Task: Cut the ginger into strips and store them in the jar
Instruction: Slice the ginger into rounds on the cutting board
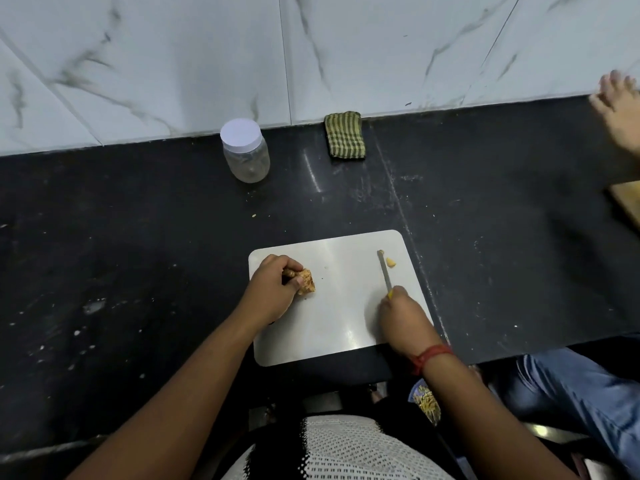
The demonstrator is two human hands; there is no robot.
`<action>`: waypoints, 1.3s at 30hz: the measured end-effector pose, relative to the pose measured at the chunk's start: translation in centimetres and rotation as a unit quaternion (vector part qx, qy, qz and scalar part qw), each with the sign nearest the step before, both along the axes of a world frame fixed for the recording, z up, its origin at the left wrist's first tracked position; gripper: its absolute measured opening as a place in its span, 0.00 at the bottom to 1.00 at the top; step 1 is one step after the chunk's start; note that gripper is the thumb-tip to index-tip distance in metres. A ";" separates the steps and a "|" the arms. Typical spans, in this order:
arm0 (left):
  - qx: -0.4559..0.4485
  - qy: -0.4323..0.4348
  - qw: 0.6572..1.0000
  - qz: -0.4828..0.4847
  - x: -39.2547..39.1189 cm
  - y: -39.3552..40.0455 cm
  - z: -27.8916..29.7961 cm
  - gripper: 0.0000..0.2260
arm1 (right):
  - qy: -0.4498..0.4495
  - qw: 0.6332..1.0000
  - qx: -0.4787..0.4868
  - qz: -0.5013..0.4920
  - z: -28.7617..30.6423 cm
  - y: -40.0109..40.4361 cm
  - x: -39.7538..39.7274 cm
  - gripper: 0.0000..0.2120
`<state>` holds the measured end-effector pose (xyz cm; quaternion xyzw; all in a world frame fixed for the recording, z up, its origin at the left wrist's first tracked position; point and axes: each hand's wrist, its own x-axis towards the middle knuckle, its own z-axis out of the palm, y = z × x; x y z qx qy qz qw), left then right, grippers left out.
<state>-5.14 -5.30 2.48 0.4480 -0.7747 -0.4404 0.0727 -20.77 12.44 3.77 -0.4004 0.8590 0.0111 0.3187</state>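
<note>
Head view, looking down on a dark countertop [138, 258] with a pale cutting board [341, 317] just below the centre of the frame. The left hand [273, 289] sits at the board's left edge, fingers curled round a knobbly piece of ginger [306, 280], whose cut face pokes out to the right of the fingers. The right hand [401, 318] is at the board's right side, closed round the handle of a small knife [384, 270]. The blade runs up the frame away from the hand, leaning slightly left, its tip near a small yellow offcut of ginger [390, 262] lying just right of it.

The ginger lies left of the knife, well apart from it, with bare board between them. So the blade must likely travel left across the board, or the left hand must bring the ginger right, before the next cut. The left hand is the nearer one to the ginger; it already holds it.

The jar [246, 150] stands at the upper left of centre, against the marble wall, white lid on, looking empty. A folded green striped cloth [345, 135] lies to its right. Another person's hand [620, 112] shows at the far right edge.
</note>
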 end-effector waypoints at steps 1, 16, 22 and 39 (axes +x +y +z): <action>0.000 -0.001 1.000 0.000 -0.1 0.0 0.0 0.06 | -0.020 0.999 -0.045 -0.008 0.5 -0.2 0.0 0.10; -0.007 -0.007 1.000 0.028 0.1 0.5 0.0 0.07 | -0.069 0.990 -0.114 -0.047 1.0 -0.2 2.1 0.04; -0.005 -0.016 1.000 0.015 0.1 0.4 0.3 0.06 | -0.081 0.994 -0.065 -0.033 0.2 -1.9 2.2 0.05; 0.009 0.001 0.999 0.047 1.0 1.0 1.1 0.03 | -0.144 0.977 -0.152 0.032 3.2 -2.7 2.1 0.07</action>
